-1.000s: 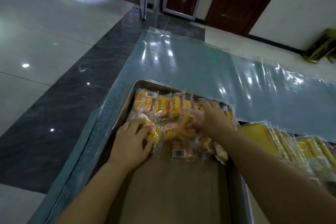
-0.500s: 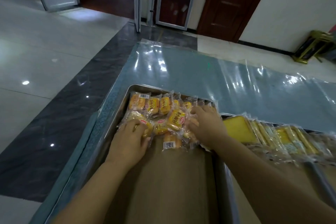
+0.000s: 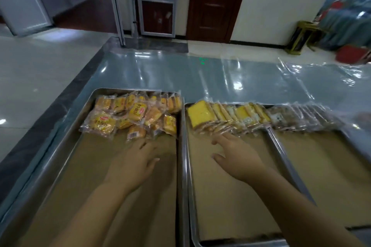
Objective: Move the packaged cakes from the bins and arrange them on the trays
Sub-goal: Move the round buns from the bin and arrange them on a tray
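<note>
Head view: both hands have come off the pile of small yellow cakes in clear printed wrappers [image 3: 132,114], which lies loosely heaped at the far end of the left shallow steel tray [image 3: 112,90]. The left hand [image 3: 138,164] now hovers over that tray's brown paper liner [image 3: 96,186], just short of the nearest packet, fingers spread and holding nothing. The right hand [image 3: 239,158] has crossed to the middle steel tray [image 3: 285,158], also wide and empty, near the leaning row of clear-wrapped yellow cake slices [image 3: 226,115]. The batch looks settled, though untidy. Most of each liner is bare, so many more packets probably remain to fetch; no bins show on the film-covered bench [image 3: 200,78].
</note>
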A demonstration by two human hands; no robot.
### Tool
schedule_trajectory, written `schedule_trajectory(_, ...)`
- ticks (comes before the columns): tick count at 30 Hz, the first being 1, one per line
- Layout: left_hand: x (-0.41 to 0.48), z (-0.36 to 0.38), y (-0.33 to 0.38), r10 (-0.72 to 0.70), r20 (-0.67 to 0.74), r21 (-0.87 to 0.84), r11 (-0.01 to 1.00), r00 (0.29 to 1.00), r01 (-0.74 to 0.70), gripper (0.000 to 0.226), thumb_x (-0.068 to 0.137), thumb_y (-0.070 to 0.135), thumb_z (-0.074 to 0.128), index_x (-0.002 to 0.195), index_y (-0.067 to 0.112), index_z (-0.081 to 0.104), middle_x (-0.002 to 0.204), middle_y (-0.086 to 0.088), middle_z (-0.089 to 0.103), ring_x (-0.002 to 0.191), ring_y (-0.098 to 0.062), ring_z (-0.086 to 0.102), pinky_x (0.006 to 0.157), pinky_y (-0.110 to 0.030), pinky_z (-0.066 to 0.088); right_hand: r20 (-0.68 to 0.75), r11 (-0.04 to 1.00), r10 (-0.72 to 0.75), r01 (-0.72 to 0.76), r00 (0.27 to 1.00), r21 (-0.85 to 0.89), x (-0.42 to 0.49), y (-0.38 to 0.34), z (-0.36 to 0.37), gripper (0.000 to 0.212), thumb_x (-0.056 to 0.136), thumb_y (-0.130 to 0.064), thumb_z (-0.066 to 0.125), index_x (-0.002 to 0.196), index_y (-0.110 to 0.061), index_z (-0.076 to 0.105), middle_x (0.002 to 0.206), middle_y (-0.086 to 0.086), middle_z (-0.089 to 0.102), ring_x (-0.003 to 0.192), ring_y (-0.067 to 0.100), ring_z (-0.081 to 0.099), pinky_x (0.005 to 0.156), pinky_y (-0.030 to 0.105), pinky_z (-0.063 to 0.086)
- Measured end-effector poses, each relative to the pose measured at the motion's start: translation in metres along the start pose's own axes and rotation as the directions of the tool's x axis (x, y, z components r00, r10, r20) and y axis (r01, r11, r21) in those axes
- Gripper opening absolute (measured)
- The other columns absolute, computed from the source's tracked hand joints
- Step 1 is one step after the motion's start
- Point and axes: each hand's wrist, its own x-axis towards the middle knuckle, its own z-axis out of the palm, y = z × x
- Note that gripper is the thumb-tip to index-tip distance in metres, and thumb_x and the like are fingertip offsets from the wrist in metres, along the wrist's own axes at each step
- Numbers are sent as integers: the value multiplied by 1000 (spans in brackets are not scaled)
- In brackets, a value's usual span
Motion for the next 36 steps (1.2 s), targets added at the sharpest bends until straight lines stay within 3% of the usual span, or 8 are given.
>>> schedule_trajectory(8, -19, 19, 150, 100, 45, 20, 995, 994, -101, 34, 87, 39, 59, 118, 27, 56, 112, 10, 49, 96, -11, 52, 75, -32, 48, 14, 996, 92, -92, 996, -13, -118, 125, -54, 35, 90, -35, 56, 123, -27, 49, 126, -4, 46, 108, 19, 50, 86, 35, 46)
schedule_trajectory(13, -12, 20, 242, 199, 31, 105, 974, 980, -201, 32, 87, 40, 58, 116, 27, 58, 115, 9, 57, 99, -15, 57, 78, -35, 49, -9, 991, 117, -117, 993, -68, -172, 194, -97, 38, 89, -42, 54, 125, -29, 50, 125, -6, 49, 100, 17, 53, 71, 27, 42)
schedule_trajectory(16, -1, 26, 286, 244, 45, 160, 956, 969, -248, 32, 87, 47, 53, 116, 33, 57, 115, 14, 59, 98, -10, 57, 74, -27, 46, -55, 988, 130, -134, 990, -81, -192, 230, -124, 40, 88, -47, 55, 124, -31, 51, 126, -9, 51, 100, 14, 55, 78, 29, 47)
schedule_trajectory(19, 22, 32, 325, 311, 71, 199, 927, 948, -319, 31, 88, 49, 50, 114, 34, 57, 112, 16, 60, 98, -6, 56, 69, -21, 38, -131, 983, 151, -163, 980, -87, -199, 265, -151, 41, 87, -46, 57, 125, -31, 54, 127, -8, 55, 107, 14, 55, 79, 25, 39)
schedule_trajectory(22, 55, 38, 360, 352, 80, 213, 908, 932, -361, 29, 88, 52, 46, 111, 38, 56, 103, 18, 60, 91, -3, 55, 70, -21, 45, -217, 973, 169, -198, 961, -119, -198, 301, -180, 36, 85, -45, 58, 119, -33, 57, 120, -8, 60, 106, 18, 58, 81, 31, 44)
schedule_trajectory(25, 95, 44, 396, 397, 65, 161, 901, 916, -402, 27, 86, 54, 45, 106, 38, 57, 96, 18, 60, 85, -4, 56, 67, -28, 49, -278, 967, 191, -229, 941, -112, -194, 337, -208, 28, 85, -44, 57, 111, -34, 60, 109, -9, 64, 97, 17, 60, 77, 35, 49)
schedule_trajectory(31, 161, 56, 481, 475, 2, 34, 880, 880, -474, 21, 84, 53, 52, 95, 37, 60, 81, 17, 59, 76, -6, 58, 63, -33, 50, -370, 952, 222, -283, 902, -119, -187, 416, -260, 26, 85, -45, 58, 106, -30, 63, 99, -13, 66, 80, 5, 55, 62, 23, 38)
schedule_trajectory(36, 197, 64, 550, 523, -30, -45, 850, 852, -524, 26, 83, 59, 46, 89, 37, 61, 79, 19, 61, 74, -4, 60, 60, -35, 50, -378, 931, 282, -347, 882, -116, -189, 489, -287, 25, 85, -46, 58, 104, -30, 62, 97, -12, 67, 80, 9, 59, 65, 29, 51)
